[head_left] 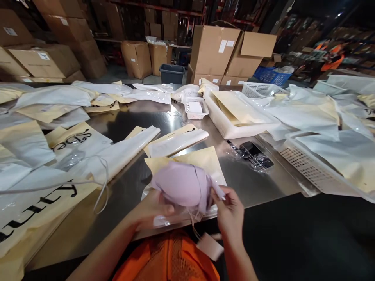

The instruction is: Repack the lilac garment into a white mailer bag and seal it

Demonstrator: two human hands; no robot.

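- While only the head view is on offer, it shows a pale lilac padded bra (pixel 183 184) held just above the near edge of the table (pixel 258 181), in front of the person's orange vest.
- Left hand (pixel 154 212) cups the garment from below, thumb across a clear plastic bag (pixel 170 218) under it; its fingers are curled and mostly hidden behind the cloth.
- Right hand (pixel 230 208) pinches the bra's side wing, fingers pressed together on the fabric.
- It looks light, soft and springy: moulded foam cups that likely keep their dome shape, floppy straps, nothing fragile. Holding at the cup edge or wing seems safest; the bag looks slick.
- A white paper tag (pixel 209 246) dangles on a thread below.
- Behind lies a matte cream envelope (pixel 202 160) on glossy steel, among frosted plastic bags and a white perforated basket (pixel 196 107).
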